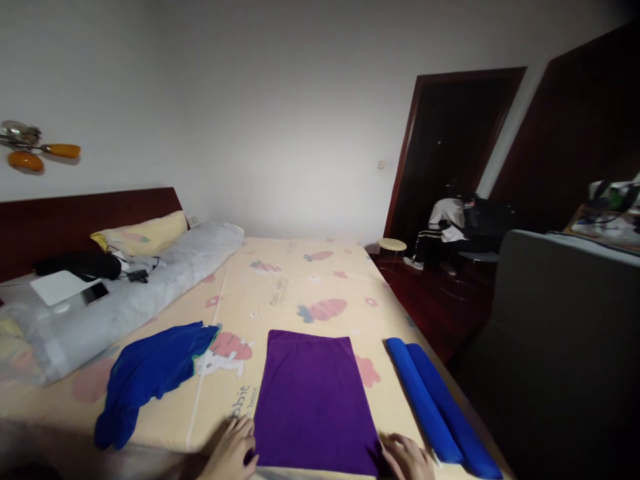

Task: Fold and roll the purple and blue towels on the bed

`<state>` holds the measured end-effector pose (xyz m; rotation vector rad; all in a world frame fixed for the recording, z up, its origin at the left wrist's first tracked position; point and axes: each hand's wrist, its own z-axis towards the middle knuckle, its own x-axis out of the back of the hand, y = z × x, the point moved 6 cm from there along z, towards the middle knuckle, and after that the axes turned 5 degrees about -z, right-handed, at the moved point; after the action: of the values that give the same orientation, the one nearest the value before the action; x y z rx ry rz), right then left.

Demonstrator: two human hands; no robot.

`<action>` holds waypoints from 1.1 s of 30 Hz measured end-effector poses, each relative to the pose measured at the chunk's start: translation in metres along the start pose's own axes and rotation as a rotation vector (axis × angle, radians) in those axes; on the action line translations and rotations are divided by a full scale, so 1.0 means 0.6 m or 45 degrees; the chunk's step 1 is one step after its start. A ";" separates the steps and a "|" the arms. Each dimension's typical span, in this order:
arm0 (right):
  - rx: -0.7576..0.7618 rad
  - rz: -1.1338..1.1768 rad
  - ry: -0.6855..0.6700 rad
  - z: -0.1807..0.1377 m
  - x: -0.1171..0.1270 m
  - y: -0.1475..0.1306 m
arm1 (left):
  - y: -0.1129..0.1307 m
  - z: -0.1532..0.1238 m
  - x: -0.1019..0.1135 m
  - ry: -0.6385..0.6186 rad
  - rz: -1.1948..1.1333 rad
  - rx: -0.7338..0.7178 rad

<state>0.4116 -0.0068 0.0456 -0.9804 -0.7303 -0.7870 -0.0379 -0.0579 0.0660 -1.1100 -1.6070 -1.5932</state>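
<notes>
A purple cloth [313,400], folded into a flat rectangle, lies on the bed [280,280] right in front of me. My left hand [231,448] grips its near left corner, fingers curled over the edge. My right hand [407,457] holds the near right corner the same way. A rolled blue cloth [435,407] lies to the right of the purple one, near the bed's edge. A crumpled blue garment [147,373] lies to the left.
The bed has a pale yellow sheet with carrot prints. A grey bolster [130,293], a yellow pillow [143,235], a phone [95,292] and a white tablet sit at the head. Another person [450,230] sits by the dark doorway. A grey chair back [560,333] stands at right.
</notes>
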 end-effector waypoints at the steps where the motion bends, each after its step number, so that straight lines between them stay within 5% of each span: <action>1: 0.029 0.017 0.037 0.009 -0.001 -0.025 | 0.020 0.010 -0.007 0.047 -0.002 -0.026; 7: 0.290 -0.052 -0.185 0.056 -0.127 -0.210 | 0.154 0.085 -0.133 0.182 0.129 -0.249; 10: 0.375 -0.121 -0.269 0.052 -0.186 -0.219 | 0.150 0.101 -0.175 0.223 0.278 -0.312; 16: -0.004 -0.356 -0.097 0.016 -0.174 -0.025 | -0.009 0.082 -0.100 0.357 0.424 0.034; 19: -0.069 -0.435 0.014 0.008 -0.174 0.013 | -0.033 0.088 -0.091 0.407 0.449 0.043; 23: 0.243 -0.405 0.082 0.049 -0.228 -0.073 | 0.011 0.143 -0.162 0.470 0.443 -0.189; 27: 0.636 -0.258 -0.096 0.123 -0.291 -0.183 | 0.054 0.220 -0.215 0.355 0.424 -0.400; 30: 0.626 -0.175 -0.289 0.188 -0.298 -0.199 | 0.054 0.271 -0.178 0.295 0.404 -0.335; 33: 0.483 -0.122 -0.428 0.252 -0.276 -0.167 | 0.035 0.317 -0.110 0.254 0.371 -0.134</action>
<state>0.2153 0.1362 0.0093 -0.7410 -1.1776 -0.5412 0.0366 0.1187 0.0013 -1.1408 -1.1855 -1.5516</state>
